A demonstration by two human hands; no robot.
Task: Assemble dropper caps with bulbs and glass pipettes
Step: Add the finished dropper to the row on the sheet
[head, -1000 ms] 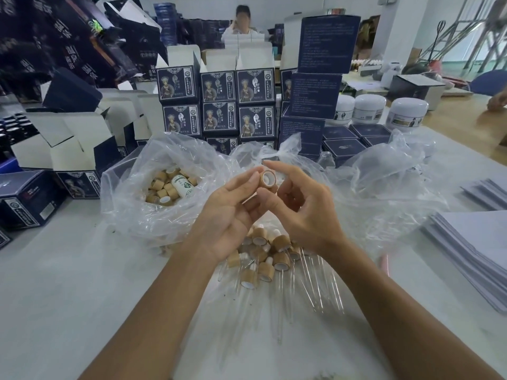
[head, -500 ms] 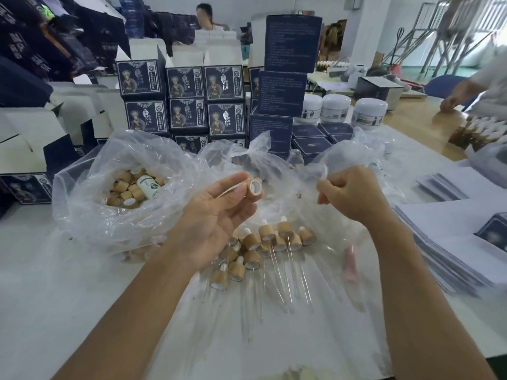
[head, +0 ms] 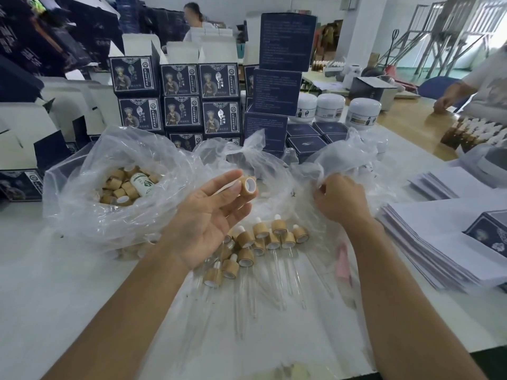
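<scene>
**Cap held, fetching the next part**

Your left hand pinches one wooden cap at thumb and fingertips, palm otherwise loose, open end facing you. Your right hand is curled into the clear bag; can't tell what it holds, if anything. Finished droppers lie on the table between your arms. Keep the cap steady and square so the bulb seats straight.
</scene>
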